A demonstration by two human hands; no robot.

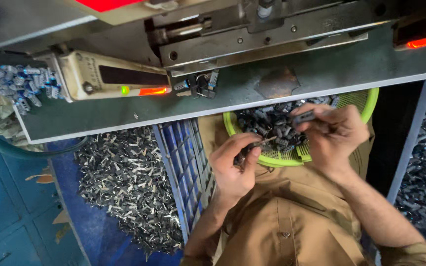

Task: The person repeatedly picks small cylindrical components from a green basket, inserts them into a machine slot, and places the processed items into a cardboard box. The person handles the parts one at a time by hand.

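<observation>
Grey machine bench (pixel 321 74) just above both hands. My left hand (pixel 235 165) pinches a small metal pin part (pixel 262 144); right hand (pixel 334 133) grips a dark cylindrical part (pixel 302 117), both over green basket (pixel 371 106) w/ more parts. Keep grips firm, align ends squarely.

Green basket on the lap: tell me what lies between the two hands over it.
In the head view, between the left hand and the right hand lie small dark parts heaped in the green basket; each hand pinches one such piece.
</observation>
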